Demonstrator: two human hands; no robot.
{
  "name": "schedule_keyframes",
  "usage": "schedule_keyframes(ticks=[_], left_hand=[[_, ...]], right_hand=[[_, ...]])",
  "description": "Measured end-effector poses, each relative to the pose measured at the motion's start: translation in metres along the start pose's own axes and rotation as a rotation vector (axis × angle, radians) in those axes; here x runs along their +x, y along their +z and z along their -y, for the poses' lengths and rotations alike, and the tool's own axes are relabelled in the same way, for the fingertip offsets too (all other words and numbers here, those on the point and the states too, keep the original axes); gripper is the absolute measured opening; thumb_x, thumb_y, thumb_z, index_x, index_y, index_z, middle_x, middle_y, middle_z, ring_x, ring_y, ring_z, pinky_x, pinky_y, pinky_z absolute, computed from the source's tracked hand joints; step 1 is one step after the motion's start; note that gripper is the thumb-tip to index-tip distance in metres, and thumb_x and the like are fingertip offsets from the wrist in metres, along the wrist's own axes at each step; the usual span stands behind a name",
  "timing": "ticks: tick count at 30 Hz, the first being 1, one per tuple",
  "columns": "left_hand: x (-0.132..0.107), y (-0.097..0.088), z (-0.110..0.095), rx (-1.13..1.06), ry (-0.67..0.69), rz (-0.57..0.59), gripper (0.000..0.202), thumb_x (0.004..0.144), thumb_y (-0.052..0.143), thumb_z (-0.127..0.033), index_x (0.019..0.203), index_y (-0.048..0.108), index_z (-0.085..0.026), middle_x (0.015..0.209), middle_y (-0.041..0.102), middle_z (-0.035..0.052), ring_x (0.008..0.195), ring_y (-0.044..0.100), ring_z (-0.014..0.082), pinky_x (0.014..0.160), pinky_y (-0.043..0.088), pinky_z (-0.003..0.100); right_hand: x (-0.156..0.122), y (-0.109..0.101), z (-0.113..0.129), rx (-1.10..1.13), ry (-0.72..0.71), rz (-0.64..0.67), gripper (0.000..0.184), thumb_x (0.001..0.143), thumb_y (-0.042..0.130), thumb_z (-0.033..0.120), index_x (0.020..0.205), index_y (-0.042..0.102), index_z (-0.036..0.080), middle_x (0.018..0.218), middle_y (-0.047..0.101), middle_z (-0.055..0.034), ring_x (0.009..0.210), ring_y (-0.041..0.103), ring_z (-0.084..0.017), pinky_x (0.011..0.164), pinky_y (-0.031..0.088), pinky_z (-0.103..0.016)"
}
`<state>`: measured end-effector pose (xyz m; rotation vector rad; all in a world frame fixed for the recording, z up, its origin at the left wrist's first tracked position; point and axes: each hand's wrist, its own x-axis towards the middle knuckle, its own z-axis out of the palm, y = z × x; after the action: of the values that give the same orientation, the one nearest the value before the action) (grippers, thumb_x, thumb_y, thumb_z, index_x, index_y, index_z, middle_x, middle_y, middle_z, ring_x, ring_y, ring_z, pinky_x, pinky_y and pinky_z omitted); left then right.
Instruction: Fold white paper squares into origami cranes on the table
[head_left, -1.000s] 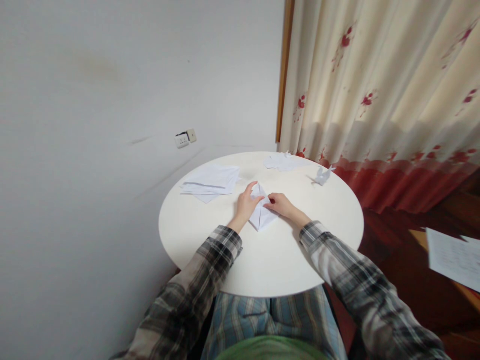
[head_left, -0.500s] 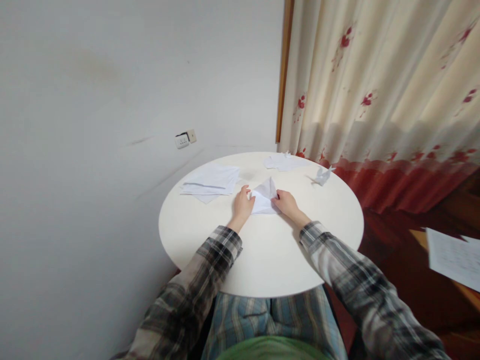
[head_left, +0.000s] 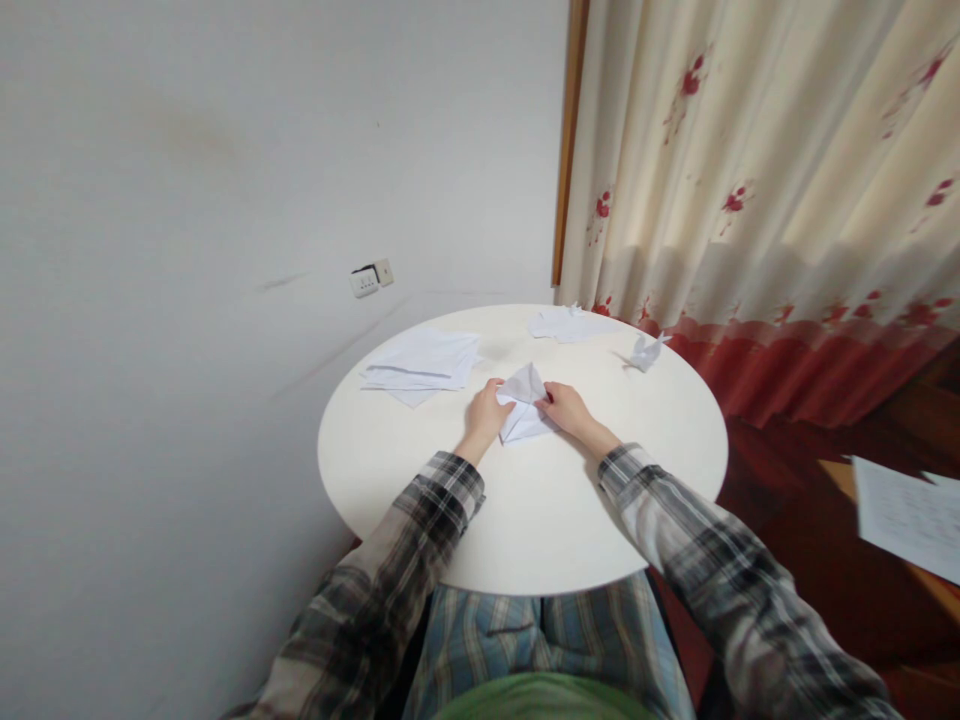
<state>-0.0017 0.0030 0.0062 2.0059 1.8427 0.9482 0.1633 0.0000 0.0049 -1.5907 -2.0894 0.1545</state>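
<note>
A folded sheet of white paper [head_left: 526, 424] lies on the round white table [head_left: 540, 530], between my two hands. Its far part is raised into a pointed flap. My left hand [head_left: 487, 413] pinches the paper's left edge, thumb on top. On the opposite edge, my right hand [head_left: 566, 406] grips the paper between thumb and fingers. The fingertips under the paper are hidden.
A stack of white paper [head_left: 424, 355] lies on the table's left side. Farther back are more white sheets [head_left: 566, 325], and a folded paper crane [head_left: 646, 352] stands at the right. A plain wall [head_left: 187, 400] borders the left; a floral curtain [head_left: 750, 200] hangs behind.
The raised flap has come down and leftward, and the paper's near edge has turned a little. My left hand, looser before, has closed on the left edge.
</note>
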Motion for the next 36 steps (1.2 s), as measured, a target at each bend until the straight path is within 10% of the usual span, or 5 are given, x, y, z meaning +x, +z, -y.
schedule_keyframes(ticks=[36], left_hand=[[-0.0051,-0.0057,-0.0074,0.103,0.02,-0.02,0.012,0.074,0.057,-0.029,0.081,0.064,-0.021,0.086,0.066,0.0021,0.078,0.057,0.015,0.062,0.036,0.023]], right_hand=[[-0.0018,-0.0003,0.0012,0.145,-0.112,-0.078,0.006,0.074,0.054,0.02,0.071,0.057,0.016,0.071,0.056,-0.0013,0.067,0.046,-0.013,0.063,0.031,-0.022]])
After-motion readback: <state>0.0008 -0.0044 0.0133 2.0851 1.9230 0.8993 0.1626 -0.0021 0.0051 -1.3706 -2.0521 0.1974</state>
